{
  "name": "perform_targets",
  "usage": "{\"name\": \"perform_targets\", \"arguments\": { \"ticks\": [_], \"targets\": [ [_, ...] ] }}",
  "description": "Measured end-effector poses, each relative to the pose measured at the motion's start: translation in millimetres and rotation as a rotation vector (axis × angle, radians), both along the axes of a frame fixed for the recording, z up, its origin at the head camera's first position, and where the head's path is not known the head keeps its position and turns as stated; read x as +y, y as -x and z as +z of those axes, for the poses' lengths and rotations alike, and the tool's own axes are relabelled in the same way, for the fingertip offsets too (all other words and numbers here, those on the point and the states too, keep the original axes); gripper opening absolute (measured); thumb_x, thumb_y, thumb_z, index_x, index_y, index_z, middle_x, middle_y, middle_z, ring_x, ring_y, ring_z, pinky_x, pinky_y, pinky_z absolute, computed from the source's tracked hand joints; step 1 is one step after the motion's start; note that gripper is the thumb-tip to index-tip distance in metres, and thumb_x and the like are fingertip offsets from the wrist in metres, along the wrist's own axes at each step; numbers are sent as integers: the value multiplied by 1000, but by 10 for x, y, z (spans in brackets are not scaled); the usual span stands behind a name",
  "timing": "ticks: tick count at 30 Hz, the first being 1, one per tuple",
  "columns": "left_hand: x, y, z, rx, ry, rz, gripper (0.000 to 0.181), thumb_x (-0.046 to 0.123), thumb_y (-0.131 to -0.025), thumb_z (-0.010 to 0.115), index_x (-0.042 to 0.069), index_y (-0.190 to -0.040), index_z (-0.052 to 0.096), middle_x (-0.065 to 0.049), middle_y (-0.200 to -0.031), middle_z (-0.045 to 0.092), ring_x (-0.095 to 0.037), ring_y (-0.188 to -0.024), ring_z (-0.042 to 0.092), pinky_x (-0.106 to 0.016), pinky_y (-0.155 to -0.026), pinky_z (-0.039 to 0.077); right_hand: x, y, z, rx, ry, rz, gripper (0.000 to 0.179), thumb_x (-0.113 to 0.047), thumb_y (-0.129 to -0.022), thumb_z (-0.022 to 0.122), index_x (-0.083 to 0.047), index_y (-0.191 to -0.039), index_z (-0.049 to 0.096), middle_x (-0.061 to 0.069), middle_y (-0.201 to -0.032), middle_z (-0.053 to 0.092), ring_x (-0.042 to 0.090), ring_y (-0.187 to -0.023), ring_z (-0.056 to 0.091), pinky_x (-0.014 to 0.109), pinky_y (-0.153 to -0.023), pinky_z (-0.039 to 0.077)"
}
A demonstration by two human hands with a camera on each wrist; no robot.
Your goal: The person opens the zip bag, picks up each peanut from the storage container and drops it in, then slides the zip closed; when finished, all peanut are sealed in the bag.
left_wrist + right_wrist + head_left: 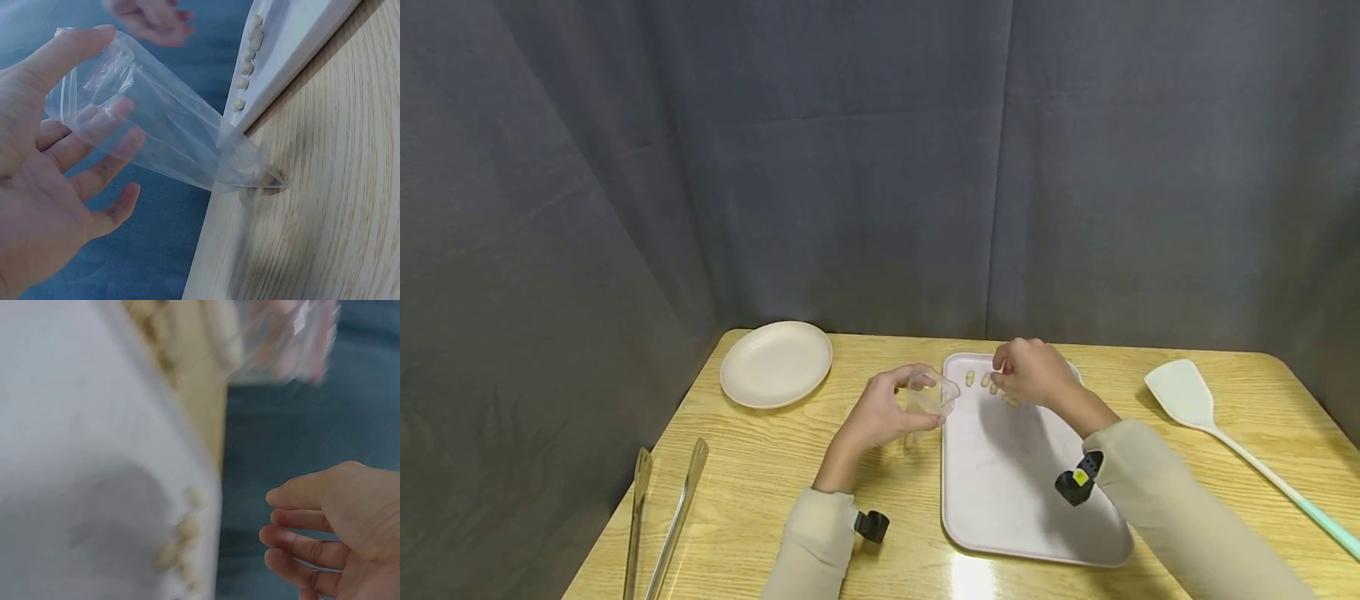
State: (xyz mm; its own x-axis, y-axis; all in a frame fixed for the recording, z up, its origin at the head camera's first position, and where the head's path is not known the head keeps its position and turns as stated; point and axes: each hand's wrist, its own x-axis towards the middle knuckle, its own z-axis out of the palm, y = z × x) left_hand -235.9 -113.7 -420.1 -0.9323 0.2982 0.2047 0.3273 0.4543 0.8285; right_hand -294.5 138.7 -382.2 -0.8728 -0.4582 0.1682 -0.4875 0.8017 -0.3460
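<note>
My left hand (880, 412) holds a clear plastic zip bag (175, 119) by its mouth, thumb and fingers spread apart so the mouth gapes. The bag's lower corner hangs down to the wooden table beside the tray; some brownish contents there are indistinct. Over the far end of the pale rectangular tray (1000, 500) is my right hand (1033, 371), its fingers loosely bent, with nothing visible between them in the right wrist view. Several peanuts (970, 378) lie in a row along the tray's far edge, near the right fingertips and partly hidden by that hand.
A round cream plate (777, 364) sits at the table's back left. Metal tongs (677, 517) lie at the front left. To the right of the tray rests a white spatula (1183, 392) with a mint handle end. A dark curtain (850, 167) stands behind the table.
</note>
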Motion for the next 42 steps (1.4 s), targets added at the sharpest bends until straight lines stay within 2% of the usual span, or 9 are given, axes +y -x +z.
{"name": "perform_targets", "arguments": {
  "ticks": [3,7,10,18,27,34,37,42],
  "targets": [
    [6,5,-10,3,2,0,73,28,-75,88,8,-138,58,0,-117,69,-27,-117,55,-56,-100,42,115,67,-189,-33,-52,-36,9,-15,-85,72,-8,-79,73,-1,-69,63,16,-60,53,34,-53,42],
    [22,2,-12,0,-2,-2,72,27,-75,88,8,-138,58,0,-117,69,-27,-117,55,-55,-100,42,216,97,-409,-40,-92,-68,32,-16,-84,71,-17,-57,56,-9,-53,44,13,-52,40,30,-49,30],
    [31,1,-14,-2,-1,-4,73,28,-75,88,8,-139,57,-1,-117,69,-27,-117,55,-54,-100,43,249,97,-517,-44,-79,-74,44,-13,-84,71,-19,-51,43,-9,-51,34,12,-51,34,29,-49,24],
    [42,5,-9,2,-10,-3,73,27,-74,88,8,-138,58,1,-115,69,-27,-116,55,-55,-100,42,240,68,-609,-95,-38,-81,29,-9,-85,71,-16,-60,60,-7,-56,48,13,-53,41,30,-51,30],
    [30,-4,-17,-1,-16,-13,75,27,-75,88,6,-139,56,-8,-119,68,-28,-117,55,-55,-100,43,241,42,-631,-78,-29,-89,30,-11,-84,72,-17,-60,55,-6,-56,48,14,-54,42,31,-51,30],
    [12,4,-23,-2,-8,-7,75,29,-76,87,6,-140,55,-8,-120,68,-29,-118,55,-56,-100,42,235,61,-591,-78,-31,-74,23,-10,-84,72,-15,-64,62,-6,-61,54,15,-55,45,31,-52,33],
    [2,4,-23,-7,-12,-5,75,29,-76,87,6,-140,55,-8,-120,68,-29,-118,54,-55,-100,43,230,89,-500,-46,-59,-59,17,-10,-83,72,-14,-67,67,-4,-65,60,15,-57,48,33,-52,37],
    [-4,8,-25,-6,-12,-2,74,29,-76,87,7,-139,56,-8,-121,68,-28,-118,54,-56,-100,42,157,130,-216,17,-68,-27,5,-10,-83,72,-7,-79,74,2,-76,68,17,-61,55,37,-55,46]
  ]
}}
